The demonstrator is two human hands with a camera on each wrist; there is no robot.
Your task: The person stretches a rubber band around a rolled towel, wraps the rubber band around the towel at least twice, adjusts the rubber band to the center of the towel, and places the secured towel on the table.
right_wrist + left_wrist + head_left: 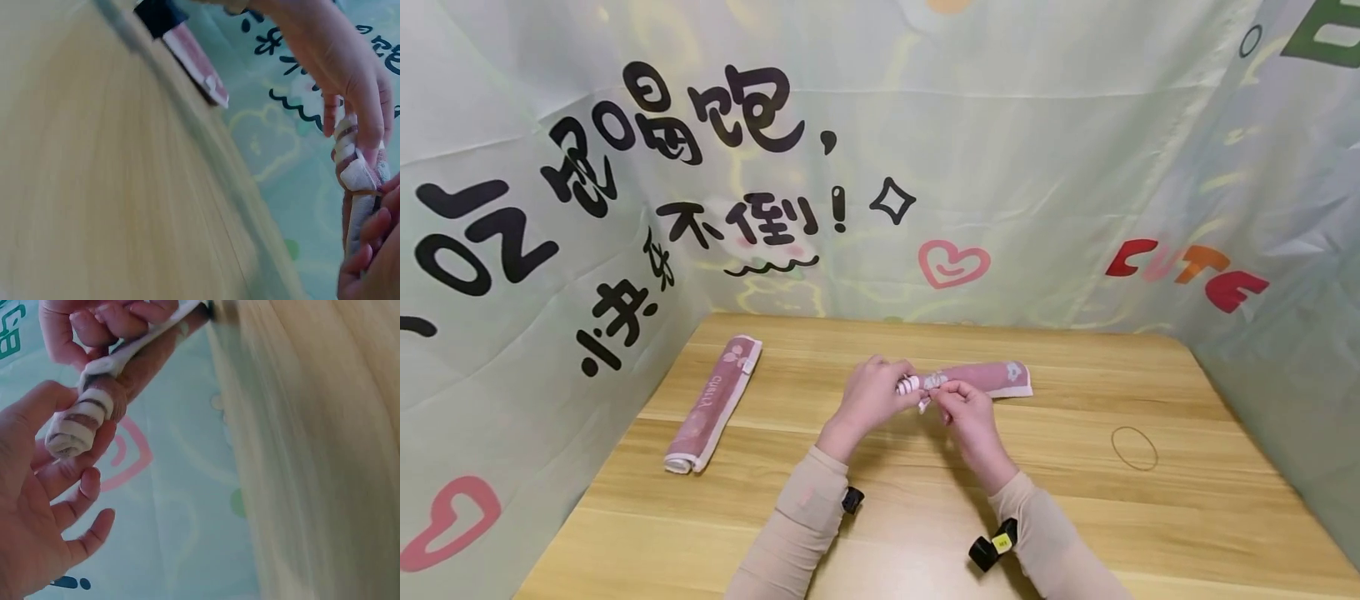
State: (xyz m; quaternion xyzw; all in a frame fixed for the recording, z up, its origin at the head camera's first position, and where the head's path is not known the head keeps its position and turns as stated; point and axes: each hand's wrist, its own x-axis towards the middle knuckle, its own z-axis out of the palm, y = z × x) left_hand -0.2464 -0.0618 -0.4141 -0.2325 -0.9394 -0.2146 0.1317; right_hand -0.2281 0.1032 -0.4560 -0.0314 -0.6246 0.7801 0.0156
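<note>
- Evidently, head view: left hand (871, 393) and right hand (968, 421) hold a rolled towel (988, 377) over the table (1150, 525).
- Left wrist view: left fingers clamp its end; snugness should prevent unrolling.
- Right wrist view: right fingers seem pinched on a rubber band (367, 192) crossing the towel; gentle, even stretching looks best.

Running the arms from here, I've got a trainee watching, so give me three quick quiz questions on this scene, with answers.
1. True or false: the loose elastic band lies on the table to the right of the right hand.

2. Multiple choice: the left hand grips
A) the loose elastic band
B) one end of a pink rolled cloth
C) the edge of the table

3. Fill in: the other roll lies to the ____ of the left hand.

Key: 1. True. 2. B. 3. left.
</note>
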